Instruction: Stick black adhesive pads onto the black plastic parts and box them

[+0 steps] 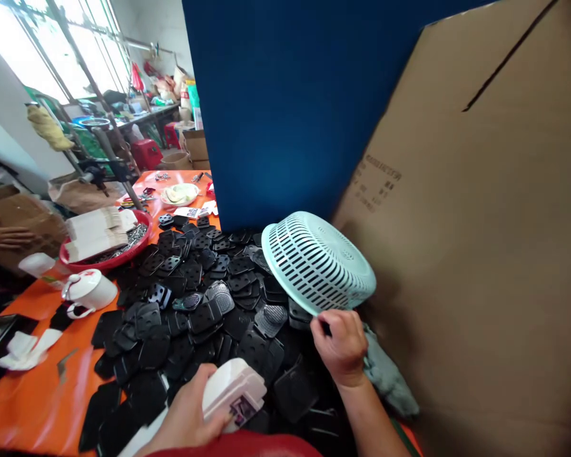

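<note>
My left hand (188,412) is closed around a stack of white printed cards (235,390) at the bottom middle, with a small dark picture on the front one. My right hand (341,346) pinches the near rim of a pale green plastic basket (314,263). That basket is tipped over, its slotted side and round base facing up. Beneath and around both hands spreads a heap of black flat pads (190,324), some with holes and some with shiny ridged faces.
Cardboard (476,241) rises on the right, beside a blue panel (295,114). Left on the orange tabletop (38,406) are a white lidded mug (90,292), a red basin (147,238) with cards and metal pieces, and white gloves (26,349). Another person's hand (4,235) shows far left.
</note>
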Available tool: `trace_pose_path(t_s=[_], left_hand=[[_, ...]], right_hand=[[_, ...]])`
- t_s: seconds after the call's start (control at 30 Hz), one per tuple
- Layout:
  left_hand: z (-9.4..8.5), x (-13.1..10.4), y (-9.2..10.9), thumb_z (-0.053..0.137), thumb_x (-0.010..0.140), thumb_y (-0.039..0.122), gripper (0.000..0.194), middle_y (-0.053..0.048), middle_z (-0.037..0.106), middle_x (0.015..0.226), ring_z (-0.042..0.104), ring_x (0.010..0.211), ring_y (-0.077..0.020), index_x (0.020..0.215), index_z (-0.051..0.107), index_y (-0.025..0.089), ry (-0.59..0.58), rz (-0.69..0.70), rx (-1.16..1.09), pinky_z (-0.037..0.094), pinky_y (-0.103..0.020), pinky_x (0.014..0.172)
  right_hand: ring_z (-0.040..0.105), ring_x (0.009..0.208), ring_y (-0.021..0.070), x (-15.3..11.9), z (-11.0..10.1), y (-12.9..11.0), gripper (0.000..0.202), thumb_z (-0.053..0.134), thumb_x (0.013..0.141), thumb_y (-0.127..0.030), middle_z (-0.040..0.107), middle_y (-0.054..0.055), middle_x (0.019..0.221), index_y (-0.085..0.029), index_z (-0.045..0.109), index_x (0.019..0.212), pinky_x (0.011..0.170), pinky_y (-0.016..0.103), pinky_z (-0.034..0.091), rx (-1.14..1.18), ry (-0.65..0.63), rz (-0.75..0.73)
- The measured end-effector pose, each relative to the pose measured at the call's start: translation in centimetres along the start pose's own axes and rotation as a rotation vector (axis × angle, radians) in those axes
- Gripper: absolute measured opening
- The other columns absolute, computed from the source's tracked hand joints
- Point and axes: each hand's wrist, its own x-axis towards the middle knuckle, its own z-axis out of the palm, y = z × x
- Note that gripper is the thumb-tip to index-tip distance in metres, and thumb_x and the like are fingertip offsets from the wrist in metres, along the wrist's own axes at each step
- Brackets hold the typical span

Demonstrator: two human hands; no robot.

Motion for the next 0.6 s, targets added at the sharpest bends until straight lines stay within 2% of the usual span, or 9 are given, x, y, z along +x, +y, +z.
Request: trace_pose_path(t_s=[0.17,0.27,0.37,0.5,0.6], left_hand=[[-0.2,-0.1,-0.2,0.057,0.067,0.03,0.049,-0.003,0.07,0.101,0.066,0.09,-0.0217,0.114,0.043,0.024,-0.014,0.015,0.003,0.049,-0.028,0.08],[-0.1,-0.2,-0.7,0.058,0.065,0.03,0.051,-0.004,0.07,0.105,0.066,0.094,-0.0235,0.114,0.044,0.024,-0.046,-0.003,-0.015,0.049,-0.029,0.084],[0.1,-0.2,-1.0,0.058,0.061,0.034,0.052,-0.003,0.07,0.103,0.065,0.095,-0.0268,0.111,0.045,0.025,-0.022,-0.053,-0.061,0.049,-0.031,0.085],[0.0,0.0,-0.9,0.057,0.056,0.039,0.057,-0.004,0.069,0.099,0.064,0.093,-0.0287,0.11,0.045,0.024,-0.061,-0.118,-0.105,0.048,-0.031,0.083],[-0.2,0.1,-0.5,0.057,0.054,0.041,0.059,-0.003,0.069,0.095,0.063,0.094,-0.0292,0.108,0.043,0.025,-0.094,-0.16,-0.115,0.047,-0.03,0.082]], right_hand=[[0.051,0.073,0.0175,1.0,0.9,0.5,0.015,0.064,0.081,-0.009,0.058,0.001,0.076,-0.021,0.055,0.081,0.07,0.03,0.045,0.016,0.061,-0.002],[0.052,0.074,0.0178,2.5,2.2,0.6,0.015,0.065,0.081,-0.01,0.058,0.002,0.078,-0.021,0.054,0.084,0.071,0.031,0.046,0.018,0.116,0.005],[0.054,0.075,0.0179,4.3,3.0,0.6,0.017,0.066,0.081,-0.01,0.058,0.002,0.079,-0.021,0.054,0.086,0.073,0.032,0.047,0.03,0.164,-0.003],[0.056,0.075,0.0177,6.4,2.9,0.8,0.017,0.067,0.082,-0.012,0.057,0.001,0.079,-0.021,0.053,0.086,0.073,0.033,0.049,0.041,0.24,-0.007],[0.058,0.074,0.0176,7.4,2.4,0.7,0.017,0.069,0.082,-0.015,0.057,0.001,0.078,-0.021,0.053,0.085,0.072,0.034,0.049,0.072,0.31,0.075]])
